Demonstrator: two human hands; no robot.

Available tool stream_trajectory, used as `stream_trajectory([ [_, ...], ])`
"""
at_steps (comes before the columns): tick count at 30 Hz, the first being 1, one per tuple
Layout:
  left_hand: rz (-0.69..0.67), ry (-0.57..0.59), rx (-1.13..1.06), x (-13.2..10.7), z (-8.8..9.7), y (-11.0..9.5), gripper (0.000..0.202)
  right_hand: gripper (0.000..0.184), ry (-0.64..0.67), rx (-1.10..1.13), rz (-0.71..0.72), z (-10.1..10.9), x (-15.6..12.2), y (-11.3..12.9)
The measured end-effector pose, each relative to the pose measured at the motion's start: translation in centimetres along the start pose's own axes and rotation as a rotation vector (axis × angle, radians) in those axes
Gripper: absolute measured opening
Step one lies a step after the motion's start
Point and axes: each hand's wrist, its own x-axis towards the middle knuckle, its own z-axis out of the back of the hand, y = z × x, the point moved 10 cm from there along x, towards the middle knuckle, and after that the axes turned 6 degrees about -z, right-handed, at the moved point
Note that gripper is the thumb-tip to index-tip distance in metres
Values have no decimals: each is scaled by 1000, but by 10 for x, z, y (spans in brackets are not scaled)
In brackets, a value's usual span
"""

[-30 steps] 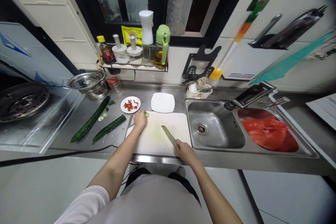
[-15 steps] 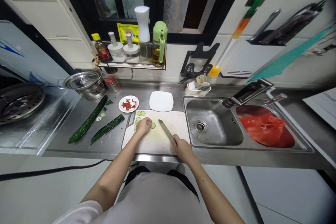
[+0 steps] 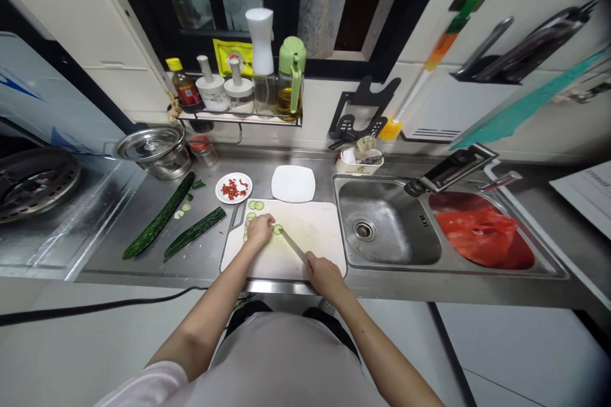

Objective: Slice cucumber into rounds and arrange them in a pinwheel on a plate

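Note:
My left hand (image 3: 260,231) is over the left half of the white cutting board (image 3: 317,229), its fingers curled down, with a round cucumber slice (image 3: 277,229) at the fingertips. What lies under the palm is hidden. Gripped by its handle in my right hand (image 3: 325,275) is a kitchen knife (image 3: 294,245), its blade slanting up and left so that the tip meets that slice. More cucumber slices (image 3: 256,205) lie along the board's left edge, some partly covered by my left hand.
Left of the board are a cut cucumber (image 3: 195,233) and a longer cucumber (image 3: 160,219). Behind it stand a small plate (image 3: 218,196) of chopped red pieces and a white plate (image 3: 293,183). To the right is the sink (image 3: 396,229); a lidded steel pot (image 3: 167,162) sits back left.
My right hand has moved slightly left with the knife, bringing the blade's tip to the cucumber slice. My left hand has barely shifted.

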Motion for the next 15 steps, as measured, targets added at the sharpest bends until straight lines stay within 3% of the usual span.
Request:
stream_trajectory([
  [9,6,0,7,2,0,1,23,28,-15,-35,18,1,-1,4],
  [15,-1,13,9,0,1,-2,22,30,47,-58,2,-2,0,10],
])
